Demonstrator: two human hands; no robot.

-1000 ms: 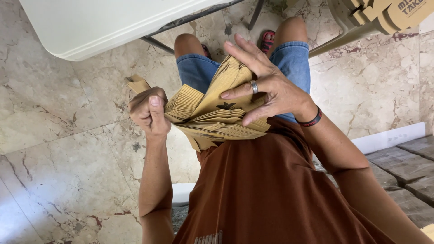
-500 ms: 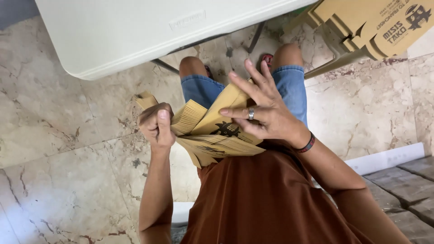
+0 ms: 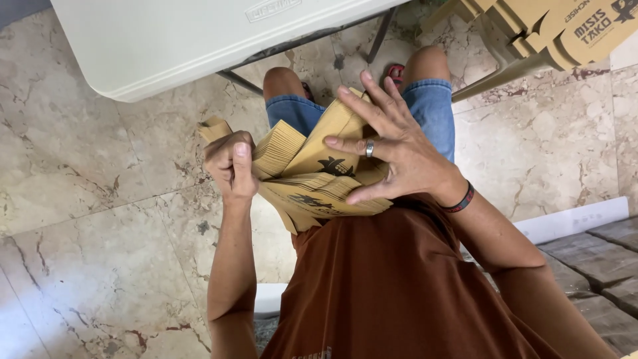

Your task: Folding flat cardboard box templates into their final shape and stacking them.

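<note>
Item: stack of flat cardboard blanks (image 3: 312,176), tan, fanned open, held above the person's lap between both hands. The sheets splay into two bundles: an upper bundle showing close edges at its left end, a lower bundle lying flatter against the rust-brown shirt (image 3: 399,286). A black printed figure sits on the face of the top sheet near the middle; a second dark print shows on a lower sheet.

Left hand (image 3: 230,163): closed in a fist round the left end of the stack, thumb upright against the sheet edges, fingers curled and pressed together. A tan corner of the stack sticks out to the left beyond the knuckles.

Right hand (image 3: 392,149): laid flat on top of the stack, fingers (image 3: 362,106) spread wide and pressing on the top sheet. A ring (image 3: 369,148) is on one finger; a dark wristband (image 3: 460,199) is at the wrist.

Surroundings: white surface (image 3: 199,40) at the top, its dark metal legs running beneath it. Blue denim shorts (image 3: 432,106) and bare knees below the stack. More tan folded cartons (image 3: 551,33) with black print at the upper right, well apart from the hands. Beige marble floor (image 3: 100,233) with brown veins. Grey pavers (image 3: 598,252) at the lower right.
</note>
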